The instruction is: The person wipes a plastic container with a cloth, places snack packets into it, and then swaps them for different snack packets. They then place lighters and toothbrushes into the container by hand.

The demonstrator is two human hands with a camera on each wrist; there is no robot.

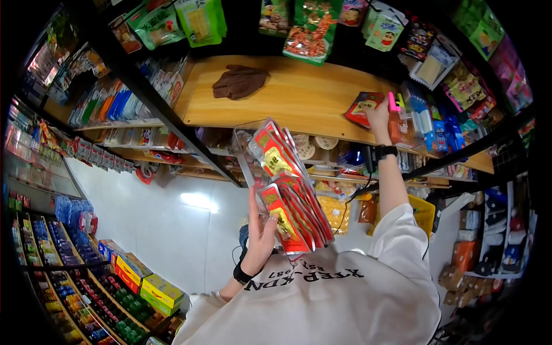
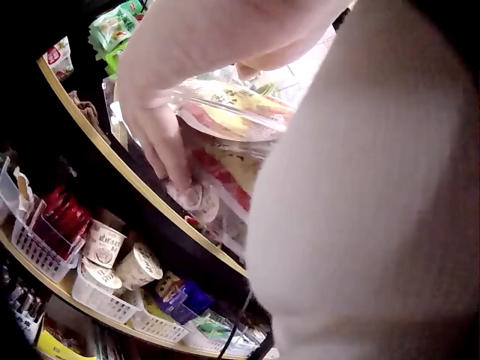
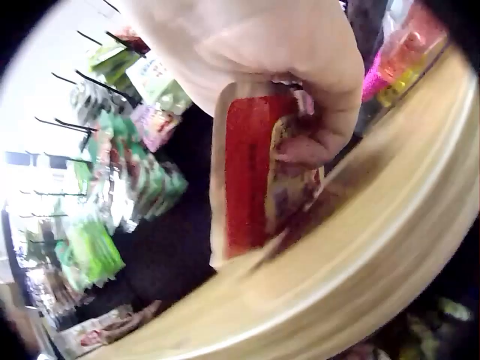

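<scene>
In the head view the left hand [image 1: 262, 237] holds a clear box [image 1: 242, 154] packed with red packets [image 1: 286, 223], its fingers along the box's side. The left wrist view shows the left hand [image 2: 161, 112] with fingers bent over the packets [image 2: 225, 169]. At the right of the wooden shelf [image 1: 299, 86], the right hand [image 1: 378, 118] grips a dark red packet [image 1: 361, 109]. In the right wrist view the right hand [image 3: 300, 82] has its fingers curled on that packet [image 3: 247, 172], which stands upright on the shelf board [image 3: 360, 247].
A brown cloth [image 1: 240, 81] lies on the shelf's left part. Pink and orange goods [image 1: 401, 123] and blue packs [image 1: 440, 123] stand right of the right hand. Snack bags [image 1: 313, 29] hang above. White baskets with cups [image 2: 105, 292] are on a lower shelf.
</scene>
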